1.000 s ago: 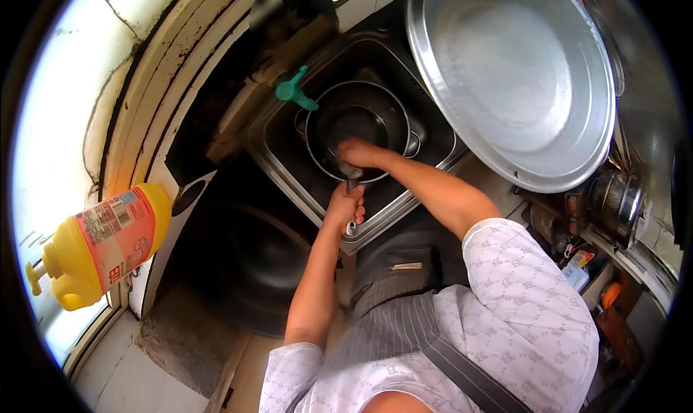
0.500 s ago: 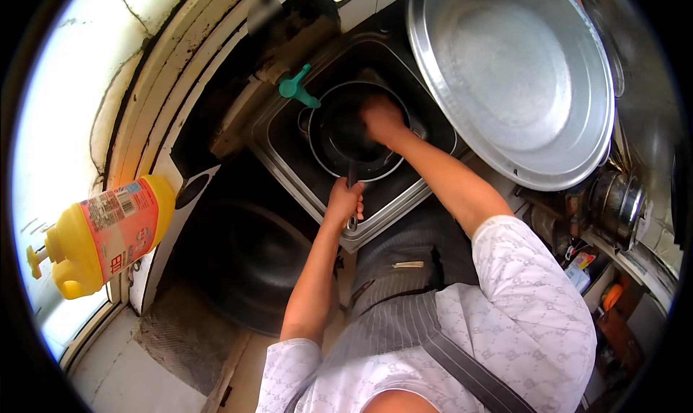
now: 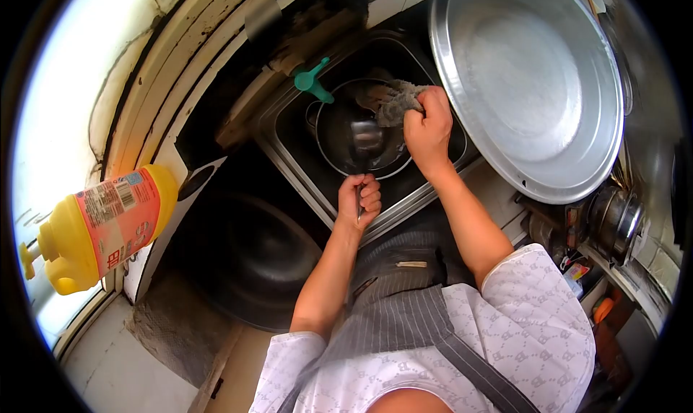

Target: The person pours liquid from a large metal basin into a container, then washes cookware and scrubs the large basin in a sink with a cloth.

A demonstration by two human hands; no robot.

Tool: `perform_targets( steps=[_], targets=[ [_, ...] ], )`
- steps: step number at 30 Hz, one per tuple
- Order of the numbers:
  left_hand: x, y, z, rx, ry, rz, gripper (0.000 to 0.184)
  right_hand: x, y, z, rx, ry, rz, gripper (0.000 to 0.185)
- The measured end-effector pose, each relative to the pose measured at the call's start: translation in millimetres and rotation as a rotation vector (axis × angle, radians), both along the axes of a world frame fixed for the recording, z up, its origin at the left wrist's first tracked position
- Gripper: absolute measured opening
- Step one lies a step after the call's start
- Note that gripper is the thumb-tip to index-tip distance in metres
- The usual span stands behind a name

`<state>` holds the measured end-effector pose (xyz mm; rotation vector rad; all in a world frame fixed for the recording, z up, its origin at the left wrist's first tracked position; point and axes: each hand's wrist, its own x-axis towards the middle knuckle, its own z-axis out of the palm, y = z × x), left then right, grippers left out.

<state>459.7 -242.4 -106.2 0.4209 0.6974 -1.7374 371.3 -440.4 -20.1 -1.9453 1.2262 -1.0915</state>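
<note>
My left hand (image 3: 359, 199) is closed round the handle of a dark metal utensil, whose shiny square-looking head (image 3: 367, 136) is over a round pot (image 3: 337, 160). The pot stands in the metal sink (image 3: 287, 176). Up and to the right, my right hand (image 3: 430, 127) grips a grey, wrinkled cloth (image 3: 397, 104) above the pot's right side. A green tap (image 3: 312, 82) reaches over the pot's upper left rim. What the pot holds is too dark to make out.
A large metal basin (image 3: 523, 74) leans right of the sink. A big black wok-like vessel (image 3: 253, 258) lies at lower left. Farther left is a yellow bottle (image 3: 108, 225) with a pink label. Metal pots (image 3: 615, 214) and shelves line the right side.
My right hand has come up out of the pot toward the right, and the grey cloth now shows in it. The utensil's head has turned or lifted into view. The camera view has shifted slightly.
</note>
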Motion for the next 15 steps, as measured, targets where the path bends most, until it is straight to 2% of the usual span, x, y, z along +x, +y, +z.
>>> perform_targets(
  steps=[3, 5, 6, 7, 8, 9, 11, 13, 15],
  targets=[
    [8.4, 4.7, -0.9, -0.094, 0.119, 0.066, 0.021, 4.3, 5.6, -1.4, -0.016, -0.038, 0.018, 0.011],
    [12.0, 5.9, 6.9, -0.017, 0.137, 0.073, 0.021, 7.2, 8.6, -30.5, 0.010, 0.082, 0.145, 0.012],
    [11.8, 5.4, 10.1, -0.016, 0.135, 0.076, 0.021, 7.6, 13.1, -47.3, 0.142, 0.282, 0.208, 0.019],
    [9.8, 5.0, 14.0, 0.141, -0.088, 0.014, 0.023, 9.3, 18.9, -71.4, 0.145, 0.280, 0.210, 0.019],
    [8.3, 3.1, 18.4, 0.296, -0.313, -0.050, 0.025, 12.5, 22.7, -100.6, 0.199, 0.510, 0.264, 0.024],
    [8.3, -1.8, 25.8, 0.297, -0.317, -0.050, 0.025, 17.1, 23.2, -127.3, 0.250, 0.740, 0.316, 0.030],
    [6.4, -7.5, 42.1, 0.462, -0.682, -0.286, 0.030, 18.9, 20.6, -171.5, 0.346, 0.820, 0.391, 0.035],
    [8.0, -1.4, 39.4, 0.444, -0.666, -0.319, 0.033, 18.3, 17.1, -188.5, 0.442, 0.896, 0.468, 0.041],
    [7.8, 9.4, 28.5, 0.406, -0.675, -0.371, 0.033, 15.4, 17.8, -200.3, 0.331, 0.969, 0.593, 0.046]
  ],
)
